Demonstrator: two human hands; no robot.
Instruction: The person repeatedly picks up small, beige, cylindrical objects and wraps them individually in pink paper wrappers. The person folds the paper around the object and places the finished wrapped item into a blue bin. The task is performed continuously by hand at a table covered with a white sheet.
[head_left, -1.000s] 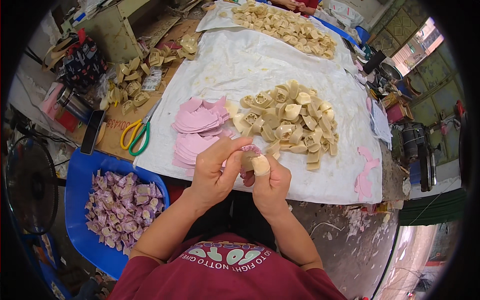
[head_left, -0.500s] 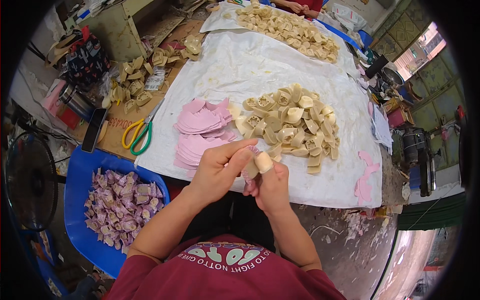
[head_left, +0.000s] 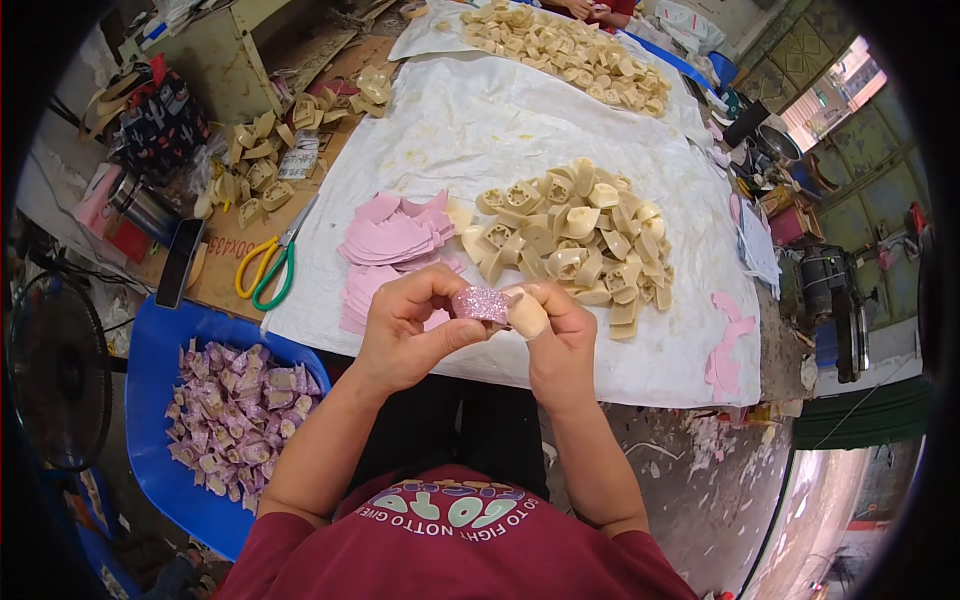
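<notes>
Both hands are meeting at picture centre: left hand [head_left: 405,335] fingers are pinching the pink glitter strip [head_left: 481,303] flat, while right hand [head_left: 556,338] fingers are clamping the beige block [head_left: 527,314], presumably wrapping it; beige blocks pile [head_left: 575,240] at one o'clock.

Pink glitter strip [head_left: 480,303], tan heel piece [head_left: 527,316], blue bin [head_left: 150,350] (purple pieces [head_left: 235,420] inside)

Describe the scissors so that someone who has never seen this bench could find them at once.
Start at the white sheet covering the table and go to its near left edge, beside the stack of pink pieces. The scissors lie there on brown cardboard, blades pointing up toward the sheet. Their yellow and green loop handles set them apart from the beige pieces around.
</notes>
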